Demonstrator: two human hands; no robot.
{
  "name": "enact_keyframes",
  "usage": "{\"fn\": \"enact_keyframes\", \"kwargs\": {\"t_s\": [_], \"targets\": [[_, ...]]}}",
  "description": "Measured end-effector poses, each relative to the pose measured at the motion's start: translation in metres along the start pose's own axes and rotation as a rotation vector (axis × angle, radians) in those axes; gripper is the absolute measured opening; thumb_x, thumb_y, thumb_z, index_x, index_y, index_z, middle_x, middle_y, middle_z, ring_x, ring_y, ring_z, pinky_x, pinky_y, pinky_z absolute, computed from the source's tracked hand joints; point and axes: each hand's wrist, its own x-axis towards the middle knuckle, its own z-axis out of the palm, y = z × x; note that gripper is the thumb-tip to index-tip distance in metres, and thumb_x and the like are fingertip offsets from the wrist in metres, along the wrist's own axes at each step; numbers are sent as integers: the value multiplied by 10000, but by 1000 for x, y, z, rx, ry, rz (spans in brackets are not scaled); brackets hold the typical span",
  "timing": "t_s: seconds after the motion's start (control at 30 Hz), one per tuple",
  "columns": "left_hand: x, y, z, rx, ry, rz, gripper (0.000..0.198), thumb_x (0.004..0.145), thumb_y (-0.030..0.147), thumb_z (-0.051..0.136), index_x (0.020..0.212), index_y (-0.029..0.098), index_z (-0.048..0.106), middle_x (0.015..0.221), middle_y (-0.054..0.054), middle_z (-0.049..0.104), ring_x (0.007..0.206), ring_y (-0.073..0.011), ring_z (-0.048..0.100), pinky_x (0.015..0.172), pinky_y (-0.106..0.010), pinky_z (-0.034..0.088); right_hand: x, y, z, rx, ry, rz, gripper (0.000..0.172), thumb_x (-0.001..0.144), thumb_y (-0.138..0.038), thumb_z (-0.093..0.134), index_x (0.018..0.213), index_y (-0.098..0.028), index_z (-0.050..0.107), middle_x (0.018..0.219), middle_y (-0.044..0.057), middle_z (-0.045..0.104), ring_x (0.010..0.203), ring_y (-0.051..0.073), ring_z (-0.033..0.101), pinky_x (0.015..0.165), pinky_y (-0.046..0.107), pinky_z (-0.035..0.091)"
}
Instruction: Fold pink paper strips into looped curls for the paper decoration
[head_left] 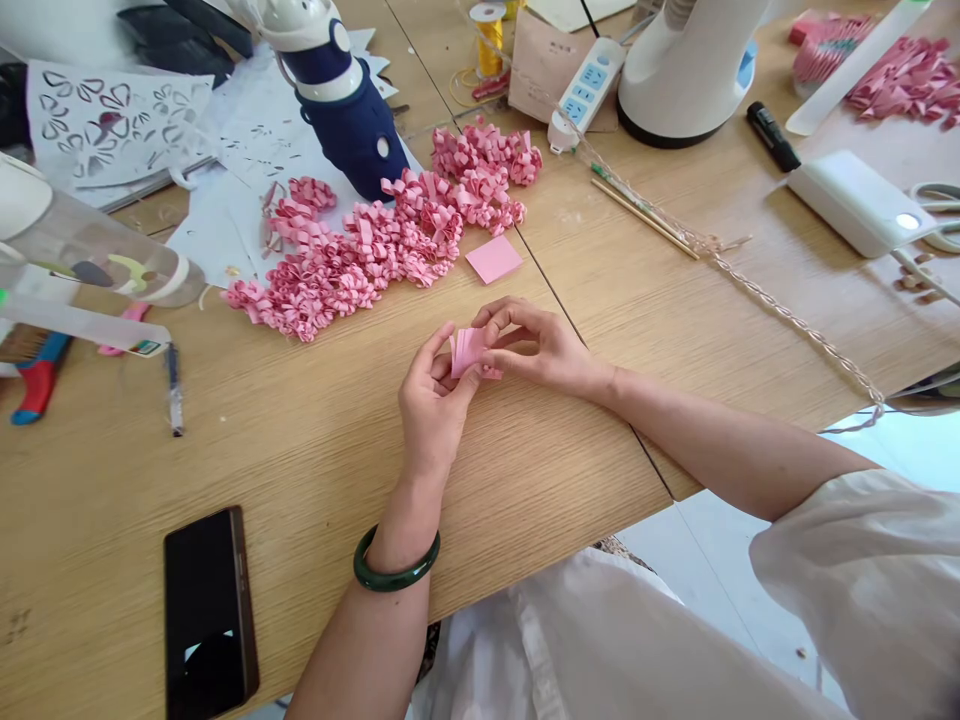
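Between my two hands is a small piece of pink paper cut into strips (466, 350), held above the table. My left hand (439, 395) pinches its lower left side between thumb and fingers. From the right, my right hand (536, 350) grips the strips with thumb and fingertips. Just beyond them lies a flat pink paper rectangle (493, 260). A long heap of curled pink paper pieces (375, 250) stretches behind it to the left. The fingers partly cover the held paper.
A phone (206, 610) lies at the left front of the wooden table (315, 540). Behind the pink heap stands a blue and white bottle (349, 130). A power strip (589, 92), a twisted cord (795, 325) and a white box (859, 205) are on the right.
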Motion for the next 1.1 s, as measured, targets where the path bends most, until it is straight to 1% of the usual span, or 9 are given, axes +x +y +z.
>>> {"fn": "enact_keyframes", "kwargs": {"t_s": [0.17,0.27,0.37,0.47,0.53,0.67,0.8,0.97,1.1], "targets": [[0,-2,-1,11,27,16,592,786,219,814,1338,189,604,1190,-88,764,1088,-238,748,880,-313,650,1,1,-3,-49,87,-15,294,905,-463,675,852,-174,669,1160,101,669,1056,184,634,833,297,586],[-1,-4,-1,37,28,35,585,796,207,789,1347,188,592,1187,-89,764,1057,-234,758,866,-322,657,2,5,-4,-170,107,-78,240,919,-395,672,827,-174,691,1137,100,683,1055,193,625,876,334,562],[-1,-4,-1,62,43,61,573,793,191,778,1336,182,595,1142,-84,777,1004,-218,770,845,-308,661,2,7,-3,-274,127,-130,197,911,-336,688,818,-166,721,960,81,666,910,172,604,795,321,543],[-1,-3,1,82,43,72,567,793,185,773,1331,178,595,1106,-74,787,880,-191,784,811,-299,666,2,8,-2,-334,127,-140,180,916,-316,691,836,-166,749,816,47,623,789,145,554,707,288,508],[-1,-2,1,88,43,79,560,793,179,771,1325,178,597,1111,-71,786,857,-184,784,807,-298,667,2,8,-2,-362,116,-145,184,924,-329,691,844,-178,759,803,40,631,784,142,548,699,281,500],[-2,-2,2,82,51,90,553,790,177,780,1315,179,606,1134,-76,780,932,-196,780,828,-294,662,1,9,-3,-397,96,-156,266,943,-423,678,865,-186,771,812,49,661,807,153,556,711,294,503],[-2,-3,2,96,26,89,555,812,207,783,1333,190,593,1142,-77,777,892,-193,783,836,-315,664,1,9,-3,-420,91,-186,309,949,-466,666,880,-189,785,808,52,674,812,159,558,730,309,499],[-3,-4,2,109,15,98,552,825,218,781,1339,182,583,1141,-92,772,935,-209,779,855,-328,660,1,11,-3,-452,98,-217,301,947,-446,674,854,-180,781,792,53,674,793,160,547,736,317,489],[-3,-4,3,100,3,99,566,832,212,760,1360,165,562,1145,-104,765,945,-222,777,866,-344,657,1,11,-2,-470,100,-212,220,943,-357,679,854,-178,770,797,49,666,797,160,541,745,315,485]]}}
